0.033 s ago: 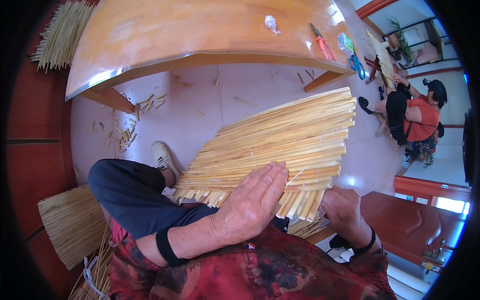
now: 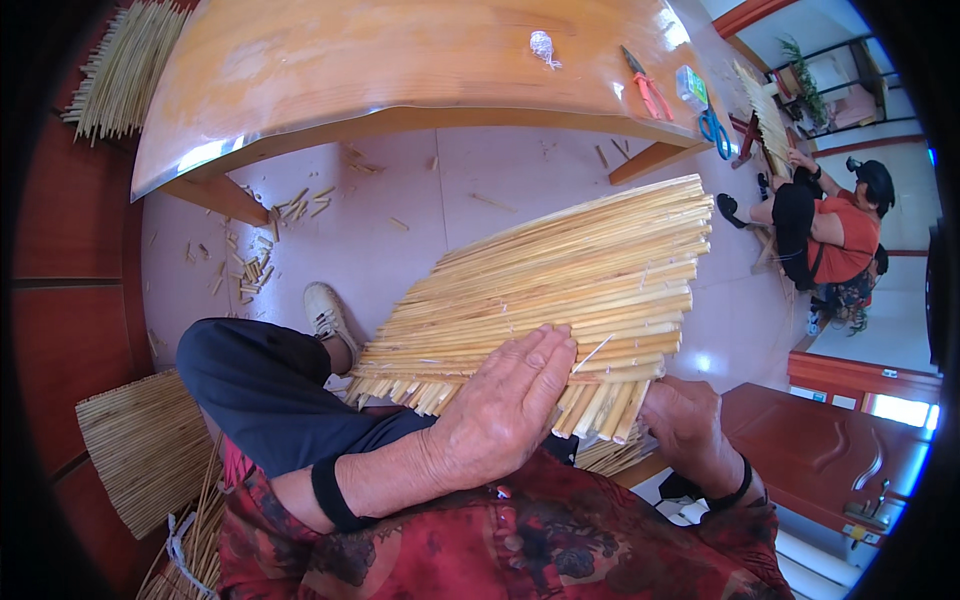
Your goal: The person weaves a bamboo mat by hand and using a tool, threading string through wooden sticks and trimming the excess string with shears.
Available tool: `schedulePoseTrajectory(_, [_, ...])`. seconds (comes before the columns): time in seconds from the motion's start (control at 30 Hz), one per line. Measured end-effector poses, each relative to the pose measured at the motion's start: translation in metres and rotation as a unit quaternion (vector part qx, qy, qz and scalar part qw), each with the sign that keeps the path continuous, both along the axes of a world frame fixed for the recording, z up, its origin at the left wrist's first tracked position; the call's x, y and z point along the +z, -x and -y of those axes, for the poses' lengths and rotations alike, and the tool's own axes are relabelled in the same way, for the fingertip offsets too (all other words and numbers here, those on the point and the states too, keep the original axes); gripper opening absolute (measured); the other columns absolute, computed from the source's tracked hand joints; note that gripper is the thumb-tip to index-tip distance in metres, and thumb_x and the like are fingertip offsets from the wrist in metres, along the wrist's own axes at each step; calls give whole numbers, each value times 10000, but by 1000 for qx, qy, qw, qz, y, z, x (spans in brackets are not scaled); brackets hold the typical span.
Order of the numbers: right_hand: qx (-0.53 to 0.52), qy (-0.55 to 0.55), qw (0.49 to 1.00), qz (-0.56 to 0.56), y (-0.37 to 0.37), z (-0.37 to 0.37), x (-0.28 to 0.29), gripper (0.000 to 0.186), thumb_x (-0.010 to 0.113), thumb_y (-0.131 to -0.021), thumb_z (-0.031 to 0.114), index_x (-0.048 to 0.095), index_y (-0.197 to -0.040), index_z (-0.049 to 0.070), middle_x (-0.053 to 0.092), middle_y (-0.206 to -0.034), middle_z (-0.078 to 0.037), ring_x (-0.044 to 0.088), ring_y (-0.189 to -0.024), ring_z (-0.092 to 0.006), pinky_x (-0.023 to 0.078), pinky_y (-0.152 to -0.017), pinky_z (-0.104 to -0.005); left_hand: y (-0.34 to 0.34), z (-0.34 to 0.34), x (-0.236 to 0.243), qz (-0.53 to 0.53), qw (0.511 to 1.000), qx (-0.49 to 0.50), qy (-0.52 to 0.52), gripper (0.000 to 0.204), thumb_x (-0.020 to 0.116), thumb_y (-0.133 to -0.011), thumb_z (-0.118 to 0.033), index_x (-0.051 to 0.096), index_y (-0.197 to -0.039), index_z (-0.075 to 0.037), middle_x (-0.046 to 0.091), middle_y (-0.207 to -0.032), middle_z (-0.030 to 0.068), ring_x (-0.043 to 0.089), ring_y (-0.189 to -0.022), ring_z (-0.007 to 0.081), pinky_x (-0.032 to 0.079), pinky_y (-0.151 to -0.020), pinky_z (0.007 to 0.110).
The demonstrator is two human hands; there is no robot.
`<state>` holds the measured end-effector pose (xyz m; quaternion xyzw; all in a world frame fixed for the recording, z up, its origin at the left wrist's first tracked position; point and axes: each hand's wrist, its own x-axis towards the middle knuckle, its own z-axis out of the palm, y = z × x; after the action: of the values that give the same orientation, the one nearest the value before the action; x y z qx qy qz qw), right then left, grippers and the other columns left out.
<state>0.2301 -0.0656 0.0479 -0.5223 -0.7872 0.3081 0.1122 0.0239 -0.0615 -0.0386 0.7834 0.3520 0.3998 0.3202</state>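
A mat of pale straw-coloured stalks (image 2: 550,275), bound side by side with white thread, slants up from my lap. My left hand (image 2: 510,400) lies over its near edge, fingers pressed together on top of the stalks and the thumb out of sight. Beside the fingers a loose end of white thread (image 2: 594,352) sticks out. Short cut stalk ends (image 2: 600,410) jut toward me between my hands. At the near right corner my right hand (image 2: 685,415) holds the mat, its fingertips mostly hidden behind it.
On the wooden table (image 2: 400,60) ahead are white thread (image 2: 542,46), red-handled pliers (image 2: 648,85), a small clear box (image 2: 690,88) and blue-handled scissors (image 2: 713,130). Cut stalk pieces (image 2: 255,268) litter the floor. Another mat (image 2: 145,445) stands at left. A co-worker (image 2: 840,230) sits far right.
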Motion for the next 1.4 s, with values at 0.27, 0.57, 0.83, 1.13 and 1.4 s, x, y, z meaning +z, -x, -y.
schedulePoseTrajectory(0.27, [-5,10,999,-31,1,-2,-2,117,584,-811,22,620,-919,46,578,-687,-108,590,-602,-240,473,-537,-294,3,0,-3,-8,1000,-19,14,504,551,-752,-28,396,-1204,134,471,-1204,282,486,-1115,396,392,-949,443])
schedulePoseTrajectory(0.57, [-18,18,999,-23,2,1,-2,111,573,-821,11,597,-928,18,581,-717,-127,592,-621,-285,469,-542,-318,1,0,-4,-6,1000,-13,2,504,548,-755,-31,392,-1204,138,471,-1201,286,486,-1117,392,392,-949,444])
schedulePoseTrajectory(0.83, [-6,10,1000,-28,3,-1,-6,119,574,-803,4,593,-918,24,569,-712,-132,583,-631,-324,471,-537,-352,0,-1,-5,-2,1000,-11,4,507,549,-752,-28,392,-1205,137,476,-1194,288,495,-1108,391,401,-943,444])
schedulePoseTrajectory(1.13, [11,21,1000,-12,5,-7,-2,129,563,-808,4,588,-933,23,573,-727,-137,591,-656,-333,477,-550,-354,2,-3,-5,0,1000,-10,0,512,551,-738,-18,395,-1199,142,484,-1183,288,505,-1099,387,407,-940,444])
schedulePoseTrajectory(1.4, [16,27,999,-28,5,-10,-3,151,556,-809,-4,583,-956,18,575,-744,-143,590,-666,-333,481,-565,-349,3,-5,-6,-1,1000,-11,-7,512,542,-736,-10,392,-1201,142,485,-1181,286,506,-1099,385,411,-938,442])
